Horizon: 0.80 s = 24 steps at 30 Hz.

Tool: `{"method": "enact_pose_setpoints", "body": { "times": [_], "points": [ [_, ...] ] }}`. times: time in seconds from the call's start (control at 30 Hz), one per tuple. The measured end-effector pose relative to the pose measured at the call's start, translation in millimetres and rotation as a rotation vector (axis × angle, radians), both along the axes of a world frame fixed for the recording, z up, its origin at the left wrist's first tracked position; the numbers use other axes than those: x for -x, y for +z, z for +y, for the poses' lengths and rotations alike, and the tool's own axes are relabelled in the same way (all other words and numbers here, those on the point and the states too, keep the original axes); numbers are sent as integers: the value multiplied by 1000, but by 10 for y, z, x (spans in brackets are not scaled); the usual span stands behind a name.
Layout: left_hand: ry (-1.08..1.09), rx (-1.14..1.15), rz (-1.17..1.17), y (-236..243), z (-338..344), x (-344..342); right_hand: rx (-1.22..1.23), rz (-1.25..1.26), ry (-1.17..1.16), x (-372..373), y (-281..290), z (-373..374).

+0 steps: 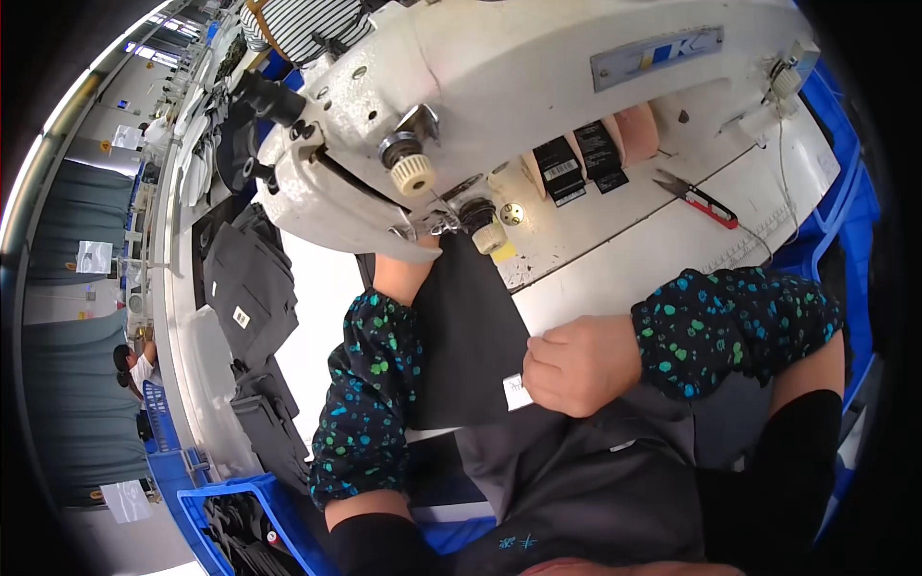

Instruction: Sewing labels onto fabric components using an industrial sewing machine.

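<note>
A dark grey cloth panel [466, 336] lies under the white sewing machine head [355, 144] and spreads toward me. My left hand [403, 276] reaches beneath that head; little beyond the wrist shows, its fingers hidden by the machine. At the panel's right edge my right hand [581, 367] is curled closed, knuckles up. What its fingers hold, if anything, is out of sight. Touching the curled fingers is a small white paper label [516, 392] with marks on it. Patterned sleeve covers are on both my forearms.
Red-handled thread snips [699, 200] lie on the machine bed at right, near black label strips [560, 171] and a pink roll [636, 132]. Stacked dark cloth pieces [248, 288] sit at left. A blue crate [226, 488] holds more dark cloth at lower left.
</note>
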State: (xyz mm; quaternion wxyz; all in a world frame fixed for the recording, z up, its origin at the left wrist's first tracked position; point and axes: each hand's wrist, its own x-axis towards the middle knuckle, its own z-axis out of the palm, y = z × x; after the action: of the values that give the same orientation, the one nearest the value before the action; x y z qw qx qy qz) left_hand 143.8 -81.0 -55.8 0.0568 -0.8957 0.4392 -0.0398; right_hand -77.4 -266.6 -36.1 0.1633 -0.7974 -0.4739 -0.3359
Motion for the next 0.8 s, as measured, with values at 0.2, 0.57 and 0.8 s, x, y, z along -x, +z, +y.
{"method": "enact_pose_setpoints", "body": {
  "times": [0.2,0.57,0.8],
  "points": [
    [-188,348,0,-204,202,-249,126,74,-28,-158,1,-68],
    [-207,549,385,286,996,-402,46,61,-74,-573,-26,-149],
    [-217,691,684,275,917,-449,46,103,-108,-772,32,-227]
  ]
}}
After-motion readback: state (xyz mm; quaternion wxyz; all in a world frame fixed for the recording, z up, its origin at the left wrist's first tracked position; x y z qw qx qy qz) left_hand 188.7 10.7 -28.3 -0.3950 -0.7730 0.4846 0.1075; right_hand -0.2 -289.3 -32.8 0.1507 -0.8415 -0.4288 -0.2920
